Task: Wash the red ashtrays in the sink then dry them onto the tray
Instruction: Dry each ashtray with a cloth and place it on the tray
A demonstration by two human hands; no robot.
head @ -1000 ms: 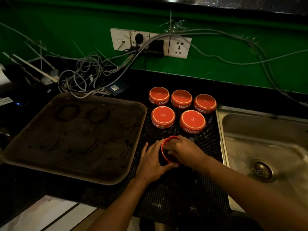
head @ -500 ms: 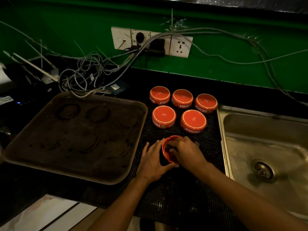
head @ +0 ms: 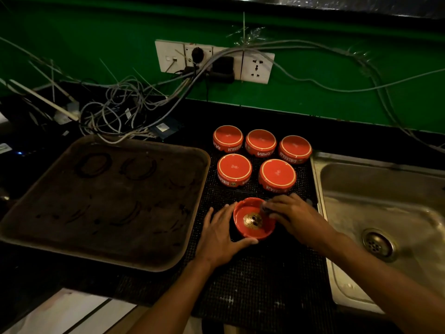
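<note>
Red ashtray (head: 253, 221), open side up, on the black mesh mat (head: 252, 285) between tray and sink, gold mark at the bottom of its bowl. Cupped from the left by the left hand (head: 220, 233): fingers straight and close together along the far-left wall, thumb stretched round the near rim, palm flat on the mat. Touched at the far-right rim by the right hand (head: 292, 216), fingers bent down over the edge, seemingly pinching something small and dark there; too dim to tell what. Farther back on the same mat, five more red ashtrays (head: 277, 175) turned upside down, three in the far row, two in the nearer row, close together but apart from the held one. Left of the mat, a large dark tray (head: 48, 237) with ring stains. Right of it, a steel sink (head: 320, 189) with its drain near the right edge. Behind, a green wall (head: 337, 97) with a socket strip (head: 256, 67) and a tangle of cables (head: 115, 112)
</note>
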